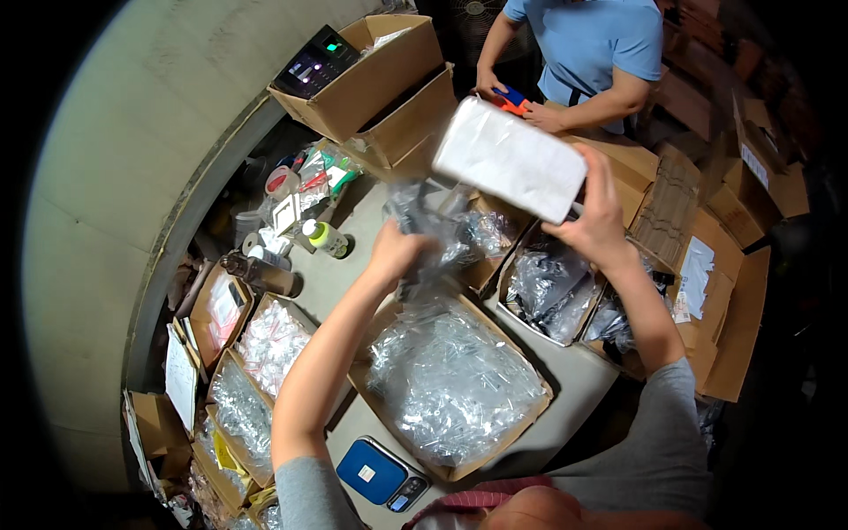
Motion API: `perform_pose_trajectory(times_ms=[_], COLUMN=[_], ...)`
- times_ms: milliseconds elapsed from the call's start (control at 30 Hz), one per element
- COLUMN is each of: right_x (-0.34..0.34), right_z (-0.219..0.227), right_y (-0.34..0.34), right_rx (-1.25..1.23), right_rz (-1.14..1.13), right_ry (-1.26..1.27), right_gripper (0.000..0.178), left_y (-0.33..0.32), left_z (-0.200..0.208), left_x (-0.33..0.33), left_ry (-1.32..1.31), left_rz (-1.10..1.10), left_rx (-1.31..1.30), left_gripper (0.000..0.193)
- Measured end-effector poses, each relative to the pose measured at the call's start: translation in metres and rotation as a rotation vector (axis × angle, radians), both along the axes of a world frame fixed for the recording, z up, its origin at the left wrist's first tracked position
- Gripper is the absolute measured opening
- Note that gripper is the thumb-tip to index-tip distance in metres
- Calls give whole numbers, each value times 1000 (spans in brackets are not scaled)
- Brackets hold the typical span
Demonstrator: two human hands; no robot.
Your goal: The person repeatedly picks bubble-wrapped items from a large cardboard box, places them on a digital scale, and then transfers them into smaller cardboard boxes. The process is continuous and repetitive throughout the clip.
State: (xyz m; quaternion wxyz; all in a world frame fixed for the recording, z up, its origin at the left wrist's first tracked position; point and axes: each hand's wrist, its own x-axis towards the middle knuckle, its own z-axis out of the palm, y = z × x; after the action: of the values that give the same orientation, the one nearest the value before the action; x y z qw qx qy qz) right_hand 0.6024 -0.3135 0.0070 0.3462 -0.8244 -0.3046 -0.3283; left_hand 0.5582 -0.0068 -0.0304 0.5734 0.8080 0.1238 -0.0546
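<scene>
My right hand (599,215) grips one end of a white rectangular container (512,157) with rounded corners, raised over the far side of the table and tilted. Its flat white face shows; whatever is inside is hidden. My left hand (399,253) is closed on a bunch of greyish clear plastic bags (433,231), smeared by motion. Just nearer than that bunch, an open cardboard box (539,408) holds many small clear plastic packets (455,380). Right of it, below my right hand, stands a white-rimmed bin of dark items in clear plastic (552,287).
A blue scale (375,471) lies at the near edge. Cardboard trays of packets (243,411), a bottle with green liquid (327,238) and a dark bottle (263,274) line the left. Stacked cartons (380,84) stand at the back. Across the table, a person in blue (587,49) handles a blue-and-orange object.
</scene>
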Motion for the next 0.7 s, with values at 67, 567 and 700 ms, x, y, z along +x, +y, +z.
perform_pose_trajectory(times_ms=[67, 567, 700], right_x=[0, -105, -160], right_z=[1, 35, 20], right_y=[-17, -57, -13], right_rx=[150, 1057, 1081], right_rz=[-88, 195, 458], right_ry=[110, 746, 1113], right_gripper=[96, 63, 50], left_y=[-26, 0, 88], left_z=[5, -33, 2], left_x=[23, -55, -189], left_ry=[-25, -374, -209], left_rz=[-58, -17, 245], left_rx=[289, 742, 502], left_gripper=[45, 62, 50])
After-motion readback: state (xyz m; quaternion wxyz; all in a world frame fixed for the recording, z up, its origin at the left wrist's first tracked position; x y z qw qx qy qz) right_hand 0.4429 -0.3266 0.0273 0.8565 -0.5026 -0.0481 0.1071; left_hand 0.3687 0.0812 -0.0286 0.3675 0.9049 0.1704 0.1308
